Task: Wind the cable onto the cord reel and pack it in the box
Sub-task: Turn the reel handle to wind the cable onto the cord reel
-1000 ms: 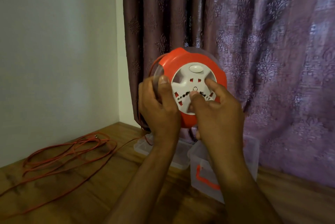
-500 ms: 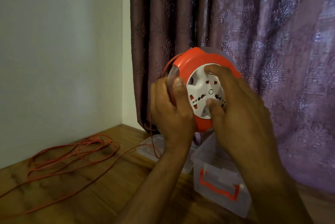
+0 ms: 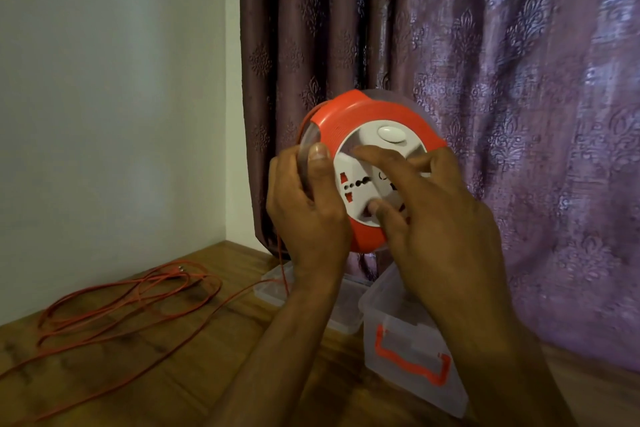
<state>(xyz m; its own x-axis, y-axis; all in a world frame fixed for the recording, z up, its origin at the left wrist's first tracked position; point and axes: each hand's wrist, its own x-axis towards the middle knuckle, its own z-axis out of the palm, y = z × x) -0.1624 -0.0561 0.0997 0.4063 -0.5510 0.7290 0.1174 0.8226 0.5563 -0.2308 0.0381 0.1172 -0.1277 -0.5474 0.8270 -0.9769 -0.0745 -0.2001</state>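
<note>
I hold an orange round cord reel (image 3: 349,122) with a white socket hub upright in the air in front of the curtain. My left hand (image 3: 308,215) grips its left rim, thumb on the front edge. My right hand (image 3: 426,205) lies on the white hub with its fingers spread across the sockets. A thin orange cable (image 3: 131,302) drops from the reel's left side and lies in loose loops on the wooden table at the left. A clear plastic box (image 3: 394,319) with an orange handle stands on the table below my hands.
The box's clear lid (image 3: 273,288) lies flat on the wooden table (image 3: 173,374) behind my left forearm. A purple patterned curtain (image 3: 502,80) hangs close behind the reel. A white wall (image 3: 104,97) bounds the table on the left.
The white hub has turned: its oval button went from the top out of sight and is back at the top. My right hand's fingers shifted around the hub. The view has shifted slightly.
</note>
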